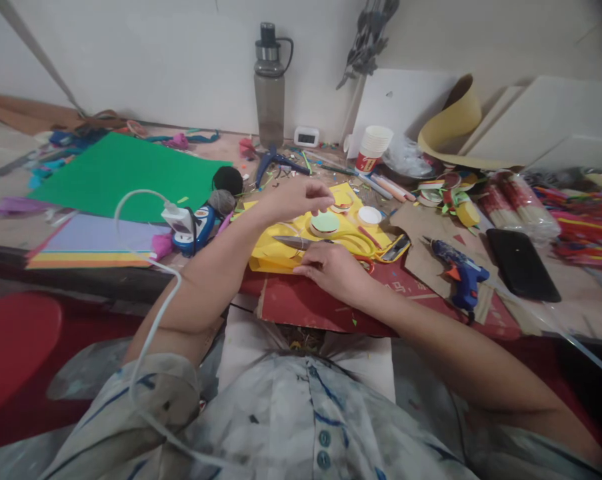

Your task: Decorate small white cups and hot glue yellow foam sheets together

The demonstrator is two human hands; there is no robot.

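Above the yellow paper [271, 257], my left hand [303, 199] reaches in with its fingers bent together; whatever they may hold is too small to make out. My right hand [333, 267] is lower, near the front edge of that paper. Its thumb and fingers are pinched, and what lies between them I cannot make out. Scissors [291, 241] with yellow handles lie just behind the right hand, blades pointing left. A round piece with a light green top [325, 223] sits between the two hands. To its right is a white paper disc [369, 215].
Green sheet [145, 173], a blue plug-in device [201, 227] and a black yarn ball [227, 180] lie left. A water bottle [269, 100] and stacked paper cups [373, 150] stand behind. A glue gun [458, 270] and black phone [523, 265] lie right. A white cable [153, 333] crosses my left arm.
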